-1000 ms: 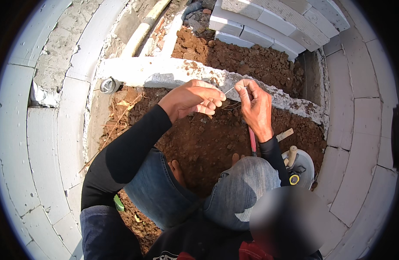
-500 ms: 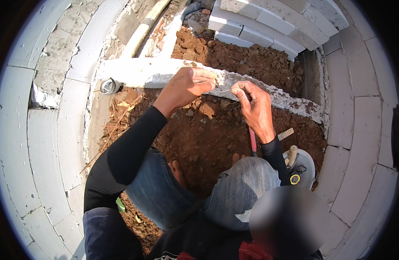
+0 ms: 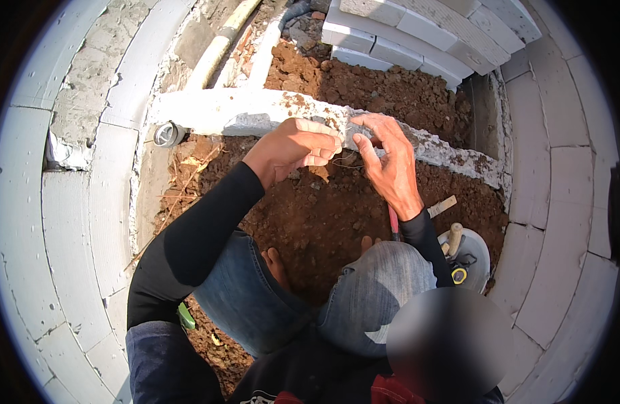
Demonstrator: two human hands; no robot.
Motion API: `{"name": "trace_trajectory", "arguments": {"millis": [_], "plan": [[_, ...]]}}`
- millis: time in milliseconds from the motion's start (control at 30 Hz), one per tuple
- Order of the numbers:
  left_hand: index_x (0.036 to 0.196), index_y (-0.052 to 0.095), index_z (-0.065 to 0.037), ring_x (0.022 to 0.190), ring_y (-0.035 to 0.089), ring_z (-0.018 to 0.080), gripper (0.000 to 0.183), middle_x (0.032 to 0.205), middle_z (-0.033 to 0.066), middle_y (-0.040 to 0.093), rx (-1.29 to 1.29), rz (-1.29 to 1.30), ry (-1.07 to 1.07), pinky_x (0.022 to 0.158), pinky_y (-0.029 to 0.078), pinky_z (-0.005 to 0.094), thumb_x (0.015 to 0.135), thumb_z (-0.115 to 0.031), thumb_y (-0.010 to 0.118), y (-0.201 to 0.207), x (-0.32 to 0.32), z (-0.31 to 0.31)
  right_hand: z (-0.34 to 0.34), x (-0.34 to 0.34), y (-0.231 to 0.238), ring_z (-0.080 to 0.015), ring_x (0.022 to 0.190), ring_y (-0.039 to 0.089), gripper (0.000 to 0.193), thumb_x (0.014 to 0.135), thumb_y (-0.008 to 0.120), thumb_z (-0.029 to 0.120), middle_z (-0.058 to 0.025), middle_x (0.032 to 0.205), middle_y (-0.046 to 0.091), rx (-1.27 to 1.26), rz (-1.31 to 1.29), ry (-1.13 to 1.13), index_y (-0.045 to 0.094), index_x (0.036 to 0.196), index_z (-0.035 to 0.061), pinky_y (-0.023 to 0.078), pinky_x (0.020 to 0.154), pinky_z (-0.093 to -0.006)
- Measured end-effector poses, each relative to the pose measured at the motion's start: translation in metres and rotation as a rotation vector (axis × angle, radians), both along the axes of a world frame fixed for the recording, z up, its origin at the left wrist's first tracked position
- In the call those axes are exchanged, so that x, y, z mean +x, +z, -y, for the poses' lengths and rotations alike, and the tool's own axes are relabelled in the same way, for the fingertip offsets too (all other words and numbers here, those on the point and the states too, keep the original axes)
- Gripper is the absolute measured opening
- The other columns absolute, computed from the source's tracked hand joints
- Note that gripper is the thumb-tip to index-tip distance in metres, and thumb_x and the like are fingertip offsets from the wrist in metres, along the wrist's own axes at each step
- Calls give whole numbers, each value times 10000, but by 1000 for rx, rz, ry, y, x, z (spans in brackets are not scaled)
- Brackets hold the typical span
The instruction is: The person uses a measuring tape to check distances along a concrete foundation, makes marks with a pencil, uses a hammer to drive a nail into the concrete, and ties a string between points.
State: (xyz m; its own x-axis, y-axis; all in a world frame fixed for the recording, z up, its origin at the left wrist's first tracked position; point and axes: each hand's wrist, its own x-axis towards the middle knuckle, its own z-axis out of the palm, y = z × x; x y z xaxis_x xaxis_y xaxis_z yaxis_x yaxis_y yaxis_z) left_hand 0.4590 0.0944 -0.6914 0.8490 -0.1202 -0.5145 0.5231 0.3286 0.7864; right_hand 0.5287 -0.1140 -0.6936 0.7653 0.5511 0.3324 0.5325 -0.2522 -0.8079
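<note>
My left hand [image 3: 298, 148] is closed in a pinch above the near edge of the pale concrete beam [image 3: 249, 113]. A thin strand [image 3: 348, 163] loops out beside its fingertips; I cannot tell whether it is string or wire. To its right, my right hand [image 3: 392, 161] has its thumb and forefinger apart, with nothing visible gripped between them. The strand passes close to that hand, but whether it touches is unclear. Below both hands is brown, lumpy soil [image 3: 303, 215].
Block walls curve along the left [image 3: 67, 236] and right [image 3: 525, 155]. White blocks [image 3: 418, 30] are stacked at the far right. A bucket [image 3: 484, 256] with tools stands by my right knee, near a red handle [image 3: 393, 221]. Pipes [image 3: 222, 50] lie beyond the beam.
My right thumb and forefinger have parted from their pinch on the strand, and that hand has risen slightly. My left hand has turned and shifted a little rightward and down.
</note>
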Motion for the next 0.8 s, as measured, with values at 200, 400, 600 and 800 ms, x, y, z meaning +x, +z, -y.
{"name": "trace_trajectory", "arguments": {"millis": [200, 400, 600, 800], "plan": [[1148, 669, 3, 845, 643, 114, 232, 969, 49, 685, -77, -78, 119, 775, 552, 278, 960, -133, 680, 3, -1, 2, -1, -7, 2, -256, 813, 636, 214, 851, 753, 103, -80, 1221, 618, -28, 84, 137, 754, 1063, 129, 518, 762, -401], [1141, 664, -26, 916, 664, 124, 187, 1029, 45, 688, -325, -67, 40, 829, 565, 285, 977, -115, 652, -18, 1, -14, -5, -7, -7, -208, 777, 625, 234, 823, 777, 123, -50, 1160, 651, -72, 246, 107, 769, 1054, 157, 490, 746, -378], [1157, 651, -38, 968, 657, 125, 189, 1055, 39, 689, -338, -102, 189, 902, 559, 302, 986, -117, 644, -13, 0, 1, -9, -6, -6, -232, 840, 636, 201, 810, 770, 110, -44, 1092, 672, -59, 396, 34, 759, 1010, 131, 466, 779, -368], [1186, 632, -36, 977, 665, 141, 214, 1083, 55, 689, -295, -42, 262, 926, 563, 323, 988, -120, 641, -10, -2, -3, -12, -10, -10, -245, 925, 645, 172, 823, 741, 110, -65, 1131, 656, -31, 366, 111, 702, 990, 101, 454, 800, -360]]}}
